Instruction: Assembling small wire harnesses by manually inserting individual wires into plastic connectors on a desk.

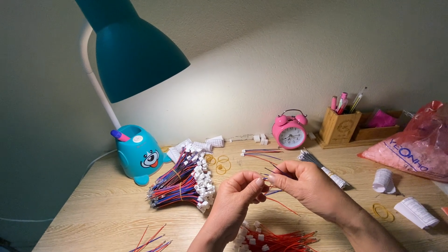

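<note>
Two hands at lower centre of the frame, close together above the table (93,205). Left hand (235,198) up from the bottom edge, fingertips pinched in a narrow grip on thin wires (275,189) of red and blue. Right hand (305,184) in from the lower right, thumb and fingers likewise closed on the same wires, strands poking out above and a red one trailing down toward the lower right. Fingertips of both hands nearly touching.

Just below the hands, at the bottom edge, a red bundle (275,240) with white plugs. Left of the hands, a larger bundle (182,179) of red and blue leads, banded, white plugs fanned along its right side. Loose strands (151,240) at the lower left. Behind the hands, a few more leads (261,153) flat on the wood, and a bare-ended bunch (322,168) wrapped in paper, just beside the right hand.

Yellow rubber bands (220,163) near centre, another band (383,211) at right. Teal lamp (135,56) filling the upper left, base (139,156) with a cartoon face. Pink clock (290,131) against the wall, wooden pen holder (339,126) to its right, red bag (417,144) at the far right edge, white paper rolls (401,196) below it.
</note>
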